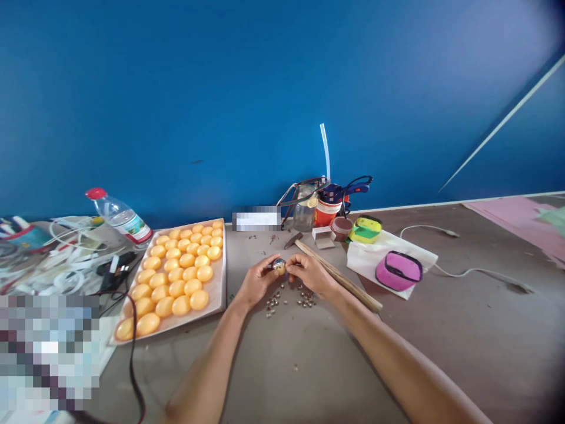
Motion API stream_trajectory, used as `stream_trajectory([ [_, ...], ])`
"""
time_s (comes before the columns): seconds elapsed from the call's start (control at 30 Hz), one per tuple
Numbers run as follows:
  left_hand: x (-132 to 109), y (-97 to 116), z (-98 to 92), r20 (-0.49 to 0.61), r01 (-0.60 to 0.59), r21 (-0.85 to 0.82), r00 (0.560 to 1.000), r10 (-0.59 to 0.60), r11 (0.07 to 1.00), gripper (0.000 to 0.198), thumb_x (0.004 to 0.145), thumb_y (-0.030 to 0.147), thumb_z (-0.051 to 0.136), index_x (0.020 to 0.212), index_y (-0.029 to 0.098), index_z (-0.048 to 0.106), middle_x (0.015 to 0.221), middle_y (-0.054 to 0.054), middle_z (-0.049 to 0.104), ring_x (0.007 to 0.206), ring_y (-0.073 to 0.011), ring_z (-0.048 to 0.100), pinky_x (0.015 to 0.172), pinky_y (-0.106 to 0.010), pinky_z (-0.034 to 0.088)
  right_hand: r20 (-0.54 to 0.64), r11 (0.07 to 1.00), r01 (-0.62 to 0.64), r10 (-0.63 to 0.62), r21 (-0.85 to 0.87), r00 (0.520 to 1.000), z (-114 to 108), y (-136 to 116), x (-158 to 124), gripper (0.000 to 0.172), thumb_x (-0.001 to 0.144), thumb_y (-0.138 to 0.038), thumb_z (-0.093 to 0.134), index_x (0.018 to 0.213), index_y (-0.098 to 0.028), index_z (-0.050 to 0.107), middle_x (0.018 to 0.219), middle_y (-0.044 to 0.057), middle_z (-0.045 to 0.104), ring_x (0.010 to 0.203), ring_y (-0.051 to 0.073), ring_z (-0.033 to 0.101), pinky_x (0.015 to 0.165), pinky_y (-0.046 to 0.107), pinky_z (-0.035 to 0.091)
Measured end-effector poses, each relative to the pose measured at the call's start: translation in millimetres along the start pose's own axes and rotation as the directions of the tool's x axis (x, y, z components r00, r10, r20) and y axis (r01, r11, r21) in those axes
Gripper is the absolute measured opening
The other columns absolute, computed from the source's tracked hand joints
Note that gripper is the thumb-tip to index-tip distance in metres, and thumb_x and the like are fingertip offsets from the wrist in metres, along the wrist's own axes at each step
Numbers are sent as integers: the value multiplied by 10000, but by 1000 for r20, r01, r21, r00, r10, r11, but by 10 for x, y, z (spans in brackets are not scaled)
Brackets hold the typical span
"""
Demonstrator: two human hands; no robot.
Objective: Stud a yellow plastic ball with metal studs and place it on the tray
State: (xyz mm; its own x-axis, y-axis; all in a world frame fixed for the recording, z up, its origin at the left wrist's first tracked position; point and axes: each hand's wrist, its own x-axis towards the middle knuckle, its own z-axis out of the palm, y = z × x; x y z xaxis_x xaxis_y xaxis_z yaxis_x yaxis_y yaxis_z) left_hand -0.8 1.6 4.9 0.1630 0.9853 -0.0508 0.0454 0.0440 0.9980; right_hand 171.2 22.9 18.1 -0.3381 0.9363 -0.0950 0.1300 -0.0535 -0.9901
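My left hand (256, 281) is closed around a small ball (279, 267), silvery and shiny on top and yellowish below. Thumb and fingers of my right hand (308, 272) are pinched together at the ball's right side; whatever may be between them is too small to make out. Just below both hands, two loose groups of small shiny metal pieces (306, 297) lie on the grey table (282, 359). A hammer (335, 272) with a long wooden handle rests behind my right hand and forearm.
To the left stands a shallow box (223, 265) holding rows of orange balls (176, 288). A tilted bottle (123, 218) and tangled cables are beyond it. A small white box (323, 237), a jar (304, 212), a red cup (326, 213) and a pink pouch (398, 271) sit behind and right.
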Motion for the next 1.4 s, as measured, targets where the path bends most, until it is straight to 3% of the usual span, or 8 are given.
stream_trajectory([
  [1.4,-21,86,36,27,-16,177,1000,11,984,537,755,412,612,1212,137,552,1074,-86,658,965,-228,593,886,-347,444,103,985,-144,134,93,986,-77,-75,-31,78,692,-231,598,711,-165,560,468,-40,565,455,86,496,495,198,386],
])
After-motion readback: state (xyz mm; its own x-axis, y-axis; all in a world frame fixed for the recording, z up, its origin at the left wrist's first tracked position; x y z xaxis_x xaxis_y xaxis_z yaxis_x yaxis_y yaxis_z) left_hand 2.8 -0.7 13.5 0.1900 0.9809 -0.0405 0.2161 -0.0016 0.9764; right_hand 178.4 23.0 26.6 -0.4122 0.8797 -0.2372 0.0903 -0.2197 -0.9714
